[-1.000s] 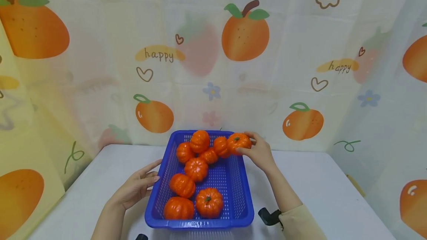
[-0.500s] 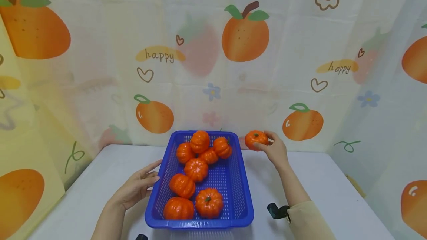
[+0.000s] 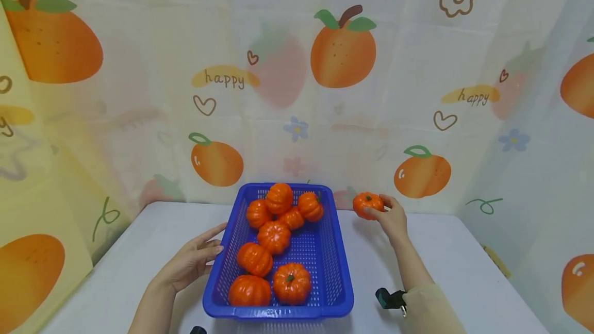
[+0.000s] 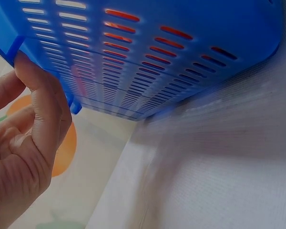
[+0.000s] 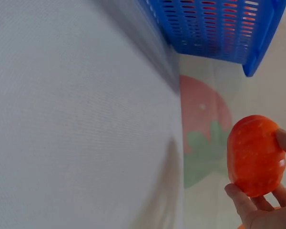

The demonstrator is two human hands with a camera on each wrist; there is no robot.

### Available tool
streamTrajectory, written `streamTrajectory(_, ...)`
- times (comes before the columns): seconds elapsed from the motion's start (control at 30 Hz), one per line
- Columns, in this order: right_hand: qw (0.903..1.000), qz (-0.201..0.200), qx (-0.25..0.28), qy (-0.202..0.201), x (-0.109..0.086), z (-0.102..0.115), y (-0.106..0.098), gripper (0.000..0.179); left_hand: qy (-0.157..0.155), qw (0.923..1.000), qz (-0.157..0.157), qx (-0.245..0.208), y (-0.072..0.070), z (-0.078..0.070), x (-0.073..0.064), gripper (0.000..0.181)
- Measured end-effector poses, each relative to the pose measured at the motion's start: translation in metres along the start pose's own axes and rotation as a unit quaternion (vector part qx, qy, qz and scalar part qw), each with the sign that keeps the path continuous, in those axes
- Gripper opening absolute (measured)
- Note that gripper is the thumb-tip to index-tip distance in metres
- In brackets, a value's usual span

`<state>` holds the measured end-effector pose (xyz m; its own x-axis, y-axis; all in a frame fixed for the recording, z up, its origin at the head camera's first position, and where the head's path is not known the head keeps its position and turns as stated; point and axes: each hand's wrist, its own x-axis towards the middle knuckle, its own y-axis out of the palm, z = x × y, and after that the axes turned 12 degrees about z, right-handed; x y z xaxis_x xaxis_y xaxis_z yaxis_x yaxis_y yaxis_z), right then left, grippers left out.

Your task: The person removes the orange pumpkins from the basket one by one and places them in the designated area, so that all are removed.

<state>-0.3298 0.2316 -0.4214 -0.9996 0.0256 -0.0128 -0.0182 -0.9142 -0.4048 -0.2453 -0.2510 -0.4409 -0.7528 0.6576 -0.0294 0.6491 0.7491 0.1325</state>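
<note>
My right hand (image 3: 393, 220) pinches a small orange pumpkin (image 3: 363, 205) with a green stem, holding it above the table to the right of the blue basket (image 3: 346, 272). The right wrist view shows the thumb and fingers on opposite sides of that pumpkin (image 5: 255, 155), apart from the basket. At the basket's left side, my left hand (image 3: 190, 262) touches the outer rim with relaxed fingers. In the left wrist view, a fingertip of the left hand (image 4: 33, 129) meets the rim. Several orange pumpkins (image 3: 274, 237) lie inside the basket.
The basket stands on a white table (image 3: 371, 272) whose far edge meets a fruit-printed curtain (image 3: 343, 133). Black devices are strapped to the wrists; the right one (image 3: 391, 298) shows beside the sleeve (image 3: 431, 308).
My right hand has carried one pumpkin from above the basket's far right corner out past its right rim, then slightly lower. The left hand and basket have stayed in place.
</note>
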Motion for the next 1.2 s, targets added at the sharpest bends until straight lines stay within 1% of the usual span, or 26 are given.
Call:
streamTrajectory(0.17,0.9998,-0.011,-0.019,0.002,0.001,-0.008,0.002,0.070,-0.002,1.0000,-0.003,0.003,-0.001,0.000,0.001,0.071)
streamTrajectory(0.37,0.9994,-0.015,-0.022,0.022,0.003,-0.018,0.006,0.070,-0.011,0.9997,-0.016,0.011,0.001,-0.002,0.002,0.071)
streamTrajectory(0.47,0.9991,-0.018,-0.028,0.026,0.004,-0.024,0.009,0.070,-0.015,0.9996,-0.022,0.012,0.001,-0.002,0.002,0.071)
streamTrajectory(0.53,0.9990,-0.020,-0.030,0.027,0.005,-0.027,0.011,0.069,-0.013,0.9997,-0.020,0.009,0.001,-0.002,0.002,0.071)
streamTrajectory(0.87,0.9989,-0.008,-0.039,0.022,0.005,-0.043,0.020,0.066,-0.007,0.9999,-0.009,0.001,0.001,0.001,0.000,0.071)
streamTrajectory(1.2,0.9988,0.009,-0.039,0.027,0.005,-0.043,0.020,0.068,-0.004,1.0000,-0.008,0.003,0.001,0.001,0.000,0.070)
